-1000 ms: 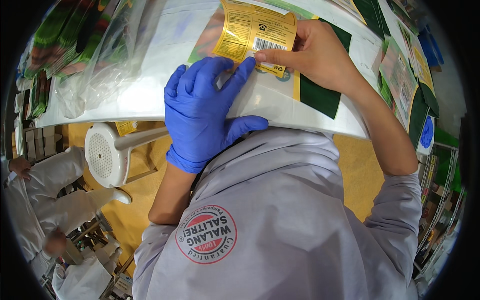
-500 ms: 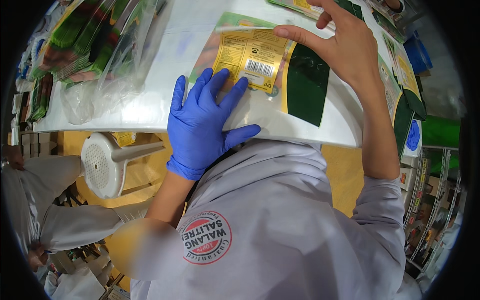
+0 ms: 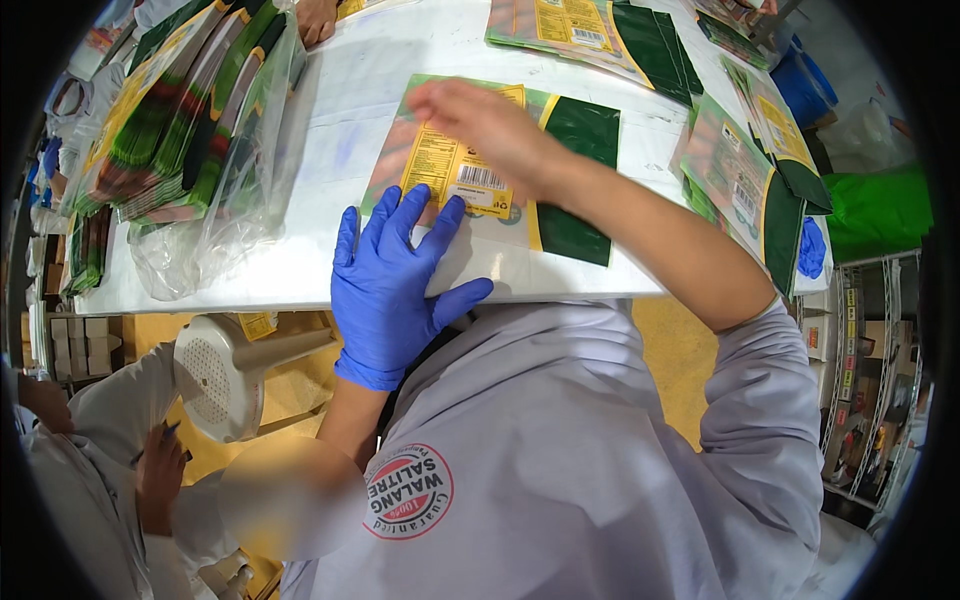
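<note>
A flat printed pouch (image 3: 580, 180) with a yellow label panel and a dark green end lies on the white table in front of me. My left hand (image 3: 393, 280), in a blue glove, rests flat with fingers spread, its fingertips on the pouch's near left part. My bare right hand (image 3: 485, 125) is over the far left part of the same pouch, its forearm crossing the green end. The right fingers are drawn together and slightly smeared; whatever they may hold is hidden from this view.
A clear plastic bag (image 3: 215, 235) of stacked pouches (image 3: 160, 140) stands at left. More pouches lie at the far side (image 3: 590, 35) and right (image 3: 745, 185). A crumpled blue glove (image 3: 811, 248) is at the right edge. Another person's hand (image 3: 316, 20) shows far left; a white stool (image 3: 220, 380) stands below.
My right hand has swung left across the pouch from beside its green end. A thin white stick seen at the right thumb before is out of sight now. My left hand stays on the pouch.
</note>
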Demonstrator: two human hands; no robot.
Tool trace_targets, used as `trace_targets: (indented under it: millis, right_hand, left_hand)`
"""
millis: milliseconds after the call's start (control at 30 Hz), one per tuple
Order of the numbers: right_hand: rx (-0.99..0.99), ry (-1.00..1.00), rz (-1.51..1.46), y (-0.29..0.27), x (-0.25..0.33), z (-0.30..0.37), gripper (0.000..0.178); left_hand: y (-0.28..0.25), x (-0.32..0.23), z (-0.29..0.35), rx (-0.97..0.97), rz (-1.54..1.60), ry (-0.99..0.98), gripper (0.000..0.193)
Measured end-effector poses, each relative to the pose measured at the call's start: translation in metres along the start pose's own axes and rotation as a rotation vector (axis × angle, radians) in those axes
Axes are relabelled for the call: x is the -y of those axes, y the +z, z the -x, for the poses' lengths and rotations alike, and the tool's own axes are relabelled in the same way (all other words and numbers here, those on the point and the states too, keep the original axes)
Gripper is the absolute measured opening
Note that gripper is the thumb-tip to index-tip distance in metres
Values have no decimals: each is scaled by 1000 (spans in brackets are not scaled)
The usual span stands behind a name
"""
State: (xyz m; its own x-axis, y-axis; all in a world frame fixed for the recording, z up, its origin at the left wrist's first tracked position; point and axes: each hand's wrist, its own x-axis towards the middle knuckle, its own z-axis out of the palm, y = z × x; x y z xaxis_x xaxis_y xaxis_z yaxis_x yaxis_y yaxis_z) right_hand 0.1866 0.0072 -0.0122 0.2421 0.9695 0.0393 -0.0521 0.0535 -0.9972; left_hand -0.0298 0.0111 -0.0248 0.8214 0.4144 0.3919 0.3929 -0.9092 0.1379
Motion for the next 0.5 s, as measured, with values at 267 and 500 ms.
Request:
trace_targets:
  millis: [267,500]
  right_hand:
    - [-331,-66,-15,-92,-5,-21,42]
    - [-176,134,1237,-92,36,17,50]
  left_hand:
    - [0,-1,0,3,34,-3,75]
    - [-2,-2,-1,5,46,-24,86]
